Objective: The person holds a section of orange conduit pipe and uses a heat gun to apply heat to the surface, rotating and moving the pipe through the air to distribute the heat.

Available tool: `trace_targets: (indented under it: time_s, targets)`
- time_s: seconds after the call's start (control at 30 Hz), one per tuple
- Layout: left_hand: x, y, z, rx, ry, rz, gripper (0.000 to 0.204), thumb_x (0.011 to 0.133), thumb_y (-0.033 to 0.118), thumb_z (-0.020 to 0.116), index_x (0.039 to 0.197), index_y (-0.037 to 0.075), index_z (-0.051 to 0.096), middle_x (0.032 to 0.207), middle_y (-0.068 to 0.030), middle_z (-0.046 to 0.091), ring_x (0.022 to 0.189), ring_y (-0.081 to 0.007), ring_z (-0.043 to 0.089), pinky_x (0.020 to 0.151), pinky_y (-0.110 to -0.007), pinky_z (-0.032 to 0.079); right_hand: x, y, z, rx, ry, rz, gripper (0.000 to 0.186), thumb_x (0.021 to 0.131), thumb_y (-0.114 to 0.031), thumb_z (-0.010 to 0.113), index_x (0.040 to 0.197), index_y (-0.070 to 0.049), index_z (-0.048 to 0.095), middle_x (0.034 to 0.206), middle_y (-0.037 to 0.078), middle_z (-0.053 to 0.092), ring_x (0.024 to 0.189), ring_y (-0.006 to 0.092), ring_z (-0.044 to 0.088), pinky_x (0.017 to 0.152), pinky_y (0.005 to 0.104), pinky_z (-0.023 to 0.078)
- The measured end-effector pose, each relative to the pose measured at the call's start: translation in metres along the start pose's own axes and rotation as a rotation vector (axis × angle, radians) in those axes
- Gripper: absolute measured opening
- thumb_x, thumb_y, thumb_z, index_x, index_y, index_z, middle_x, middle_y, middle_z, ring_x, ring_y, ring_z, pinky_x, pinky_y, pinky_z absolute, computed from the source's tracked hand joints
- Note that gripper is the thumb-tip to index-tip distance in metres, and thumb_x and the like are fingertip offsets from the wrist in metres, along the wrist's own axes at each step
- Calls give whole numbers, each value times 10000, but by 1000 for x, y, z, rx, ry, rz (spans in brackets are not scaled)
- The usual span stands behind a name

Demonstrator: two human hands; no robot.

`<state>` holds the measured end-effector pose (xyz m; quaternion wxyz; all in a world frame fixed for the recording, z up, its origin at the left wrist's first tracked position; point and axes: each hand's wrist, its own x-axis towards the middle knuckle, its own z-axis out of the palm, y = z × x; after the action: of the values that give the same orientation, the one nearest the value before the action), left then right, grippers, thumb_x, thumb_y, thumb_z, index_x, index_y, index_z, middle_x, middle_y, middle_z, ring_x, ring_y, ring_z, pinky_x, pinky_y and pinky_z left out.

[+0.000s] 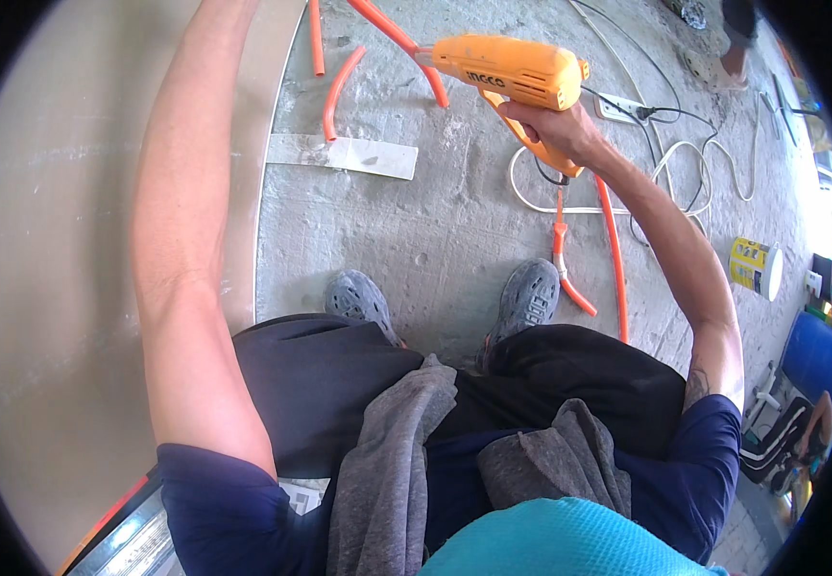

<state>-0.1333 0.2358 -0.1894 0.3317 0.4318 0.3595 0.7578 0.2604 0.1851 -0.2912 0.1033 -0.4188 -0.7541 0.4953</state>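
Gripping an orange plastic heat gun (pixel 512 69) by its pistol handle, right hand (pixel 552 130) clamped tight around the grip, body of the tool lying roughly level with its long axis running left to right and the metal nozzle pointing left. Aiming that nozzle straight at a bent orange plastic conduit pipe (pixel 406 46) just off its tip, the pipe slanting down to the right and passing under the nozzle. Reaching up along the left side, left arm (pixel 180 230) stretching out of frame at the top edge, so left hand not showing and its state impossible to tell; right hand plainly the nearer one to the pipe. Lying close by on the rough grey concrete floor (pixel 435 221): two shorter orange pipe offcuts (pixel 339 91), a flat pale strip of board (pixel 344 154), a long straight orange pipe (pixel 613 254), red-handled pliers (pixel 565 264) and a coiling white power cord (pixel 685 163) running to a white socket strip (pixel 622 108). Standing in grey clog shoes (pixel 526 298), a yellow-labelled tub (pixel 757 267) resting well apart to the right.
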Motion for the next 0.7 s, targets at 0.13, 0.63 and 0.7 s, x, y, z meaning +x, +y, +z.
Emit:
trace_targets:
  time_s: [0.13,0.63,0.7]
  targets:
    - [-2,4,2,7,36,4,318,1083,433,506,1072,116,527,749,9,517,635,-118,515,614,-278,487,1,13,3,-4,31,17,296,904,-209,778,1096,-14,667,708,1,614,560,69,562,482,256,452]
    - [-11,35,8,103,171,34,353,1102,400,474,1151,52,506,860,-25,505,756,-139,527,740,-304,511,-5,36,-10,93,47,117,304,870,-158,787,1112,-17,668,728,1,624,573,65,563,502,247,458]
    - [-6,38,3,84,158,25,359,1103,403,467,1152,50,508,871,-31,505,766,-146,529,750,-312,517,-3,40,-9,94,54,117,311,863,-161,791,1112,-19,669,726,0,627,571,65,564,509,246,460]
